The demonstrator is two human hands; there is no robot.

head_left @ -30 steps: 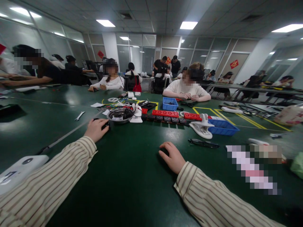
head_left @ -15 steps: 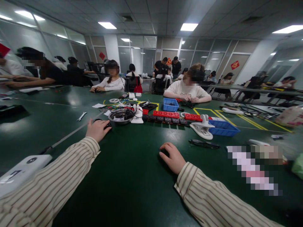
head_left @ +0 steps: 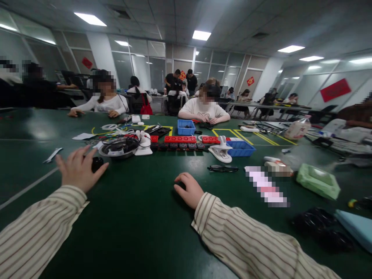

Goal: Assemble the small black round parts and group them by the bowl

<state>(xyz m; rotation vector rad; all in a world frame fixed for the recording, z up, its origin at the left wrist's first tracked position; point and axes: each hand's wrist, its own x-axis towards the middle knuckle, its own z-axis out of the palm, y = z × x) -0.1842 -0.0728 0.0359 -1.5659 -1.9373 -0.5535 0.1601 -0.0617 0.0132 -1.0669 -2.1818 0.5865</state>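
Observation:
My left hand point(head_left: 77, 168) rests on the dark green table point(head_left: 139, 224), fingers spread, with a small black object point(head_left: 97, 164) at its fingertips. My right hand point(head_left: 190, 190) lies curled on the table over a small black object point(head_left: 180, 185) that is mostly hidden under the fingers. Both arms wear striped sleeves. A metal bowl point(head_left: 117, 148) full of cables sits just beyond my left hand.
Rows of red and black blocks point(head_left: 180, 142), two blue bins point(head_left: 240, 148), a white clamp-like device point(head_left: 221, 151), black glasses point(head_left: 222, 168), a wrench point(head_left: 52, 155) and a green tray point(head_left: 318, 180) lie on the table. Several people sit at the far side.
The view has swung to the right. My left hand has opened its fingers and uncovered the black object beneath them. My right hand has stayed curled in place.

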